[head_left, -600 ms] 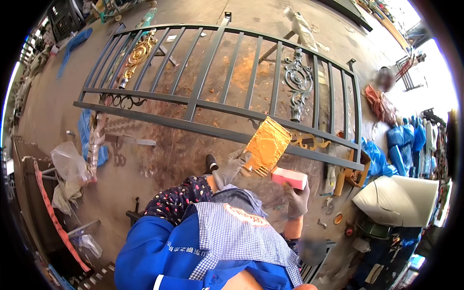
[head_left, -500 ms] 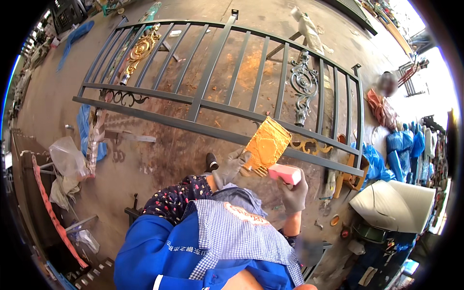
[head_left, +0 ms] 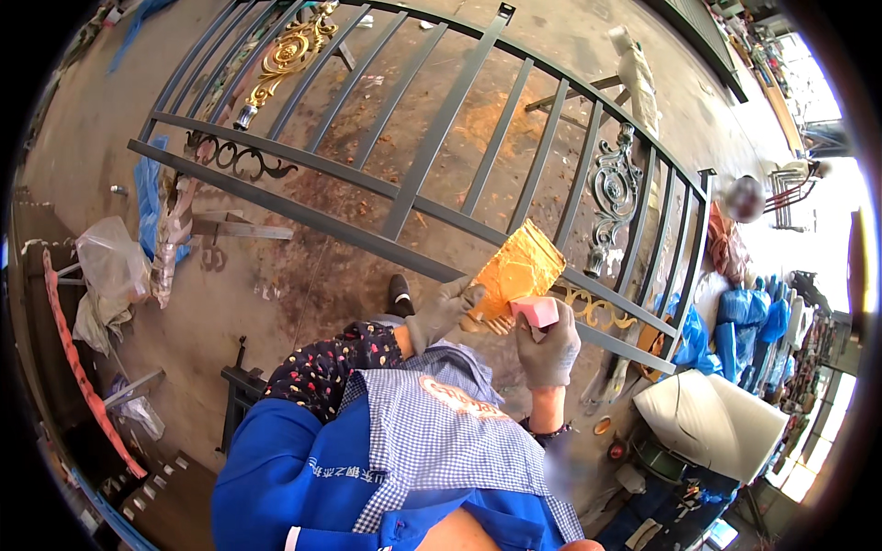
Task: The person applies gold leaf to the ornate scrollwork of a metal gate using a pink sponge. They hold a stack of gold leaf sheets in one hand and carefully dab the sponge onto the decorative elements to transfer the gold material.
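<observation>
My left hand [head_left: 439, 315], in a grey glove, grips the lower left edge of a flat board [head_left: 520, 268] smeared with gold paint. A pink sponge block [head_left: 537, 310] is pinched in my gloved right hand [head_left: 548, 354], and it overlaps the board's lower right part. Just beyond the board lies a dark grey metal railing [head_left: 439, 138]. Toward its left, an ornamental panel [head_left: 290, 55] is mostly gold, while the matching panel [head_left: 614, 188] on the right looks dark and silvery. Along the lower rail, the right scrollwork [head_left: 599, 310] is gold and the left scrollwork [head_left: 237, 156] is black.
Wrapped stands [head_left: 636, 83] support the railing. Blue plastic bundles [head_left: 742, 317] and a white foam roll [head_left: 712, 418] lie to the right. On the left are a clear plastic bag [head_left: 112, 257] and a red-edged frame [head_left: 78, 367]. A black metal stool [head_left: 241, 395] stands near my left side.
The pink sponge has moved left and in against the board, from just beside its lower corner. The view has shifted, so the railing appears larger and further right.
</observation>
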Tool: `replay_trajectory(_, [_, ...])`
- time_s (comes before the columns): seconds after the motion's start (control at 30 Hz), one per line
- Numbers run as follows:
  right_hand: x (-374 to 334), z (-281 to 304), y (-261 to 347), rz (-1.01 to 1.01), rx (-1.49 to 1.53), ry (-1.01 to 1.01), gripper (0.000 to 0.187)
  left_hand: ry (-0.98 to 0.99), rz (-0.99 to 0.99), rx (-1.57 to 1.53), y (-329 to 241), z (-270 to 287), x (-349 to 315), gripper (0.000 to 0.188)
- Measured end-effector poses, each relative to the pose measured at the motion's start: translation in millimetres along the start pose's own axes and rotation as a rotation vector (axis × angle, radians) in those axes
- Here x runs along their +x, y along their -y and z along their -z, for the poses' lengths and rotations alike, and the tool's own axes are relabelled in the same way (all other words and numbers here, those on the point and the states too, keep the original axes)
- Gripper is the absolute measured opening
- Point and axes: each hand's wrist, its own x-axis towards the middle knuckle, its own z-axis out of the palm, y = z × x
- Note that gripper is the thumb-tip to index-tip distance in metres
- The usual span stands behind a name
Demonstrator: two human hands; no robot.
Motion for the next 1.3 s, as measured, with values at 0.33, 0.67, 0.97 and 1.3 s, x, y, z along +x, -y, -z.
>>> replay_trajectory(0.33, [27,-11,9,-0.080,0.036,0.181,0.039,-0.067,0.017,-0.028,-22,5,4,0.041])
replay_trajectory(0.67, [42,-20,1,0.220,0.156,0.193,0.044,-0.244,-0.038,-0.041,-36,-11,1,0.044])
replay_trajectory(0.97, [22,-9,-127,-0.424,1.098,0.099,0.034,-0.292,-0.054,-0.029,-16,-42,24,0.050])
replay_trajectory(1.3, [-1,-64,-304,-0.522,0.427,-0.192,0.037,-0.248,-0.085,-0.071,-9,-57,52,0.057])
